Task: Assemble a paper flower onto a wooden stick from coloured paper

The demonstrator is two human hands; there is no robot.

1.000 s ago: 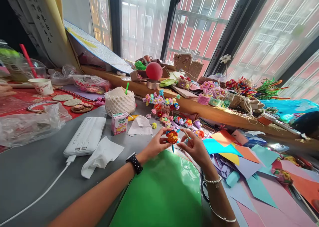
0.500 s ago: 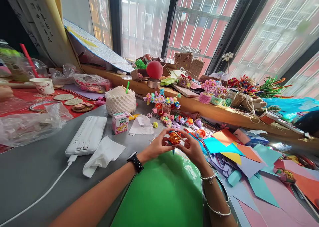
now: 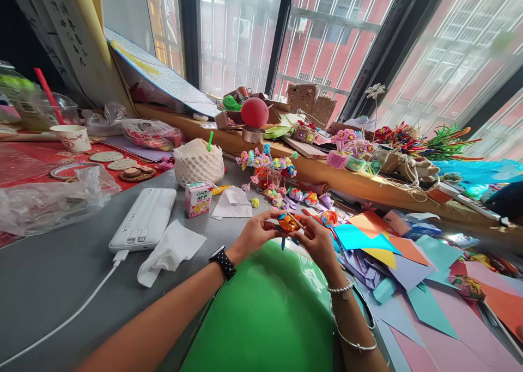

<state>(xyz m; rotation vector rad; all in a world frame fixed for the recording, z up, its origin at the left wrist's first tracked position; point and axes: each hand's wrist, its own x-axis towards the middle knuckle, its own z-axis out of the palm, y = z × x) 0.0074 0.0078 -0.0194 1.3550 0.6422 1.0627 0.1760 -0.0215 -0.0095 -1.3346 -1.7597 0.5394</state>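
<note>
Your left hand (image 3: 255,233) and right hand (image 3: 316,241) both pinch the orange paper flower (image 3: 287,223) above the green sheet (image 3: 265,312); its blue stem (image 3: 283,243) points straight down. Left on the tabletop (image 3: 49,285), the pink carton (image 3: 198,199) reads "AD"

The widest open room lies in the lower left of the frame, on the bare grey table (image 3: 49,285), crossed only by a thin white cable (image 3: 69,317). Above it a white power bank (image 3: 144,219) and a crumpled tissue (image 3: 169,251) stand in the way, with a small juice carton (image 3: 198,199) and a net-wrapped coconut (image 3: 198,163) just behind. The green sheet (image 3: 265,317) at lower centre is flat and free. To the right, loose coloured paper pieces (image 3: 392,263) cover the surface. Toward the upper centre, a cluster of small craft flowers (image 3: 267,170) blocks the way to the crowded wooden ledge (image 3: 327,176).
</note>
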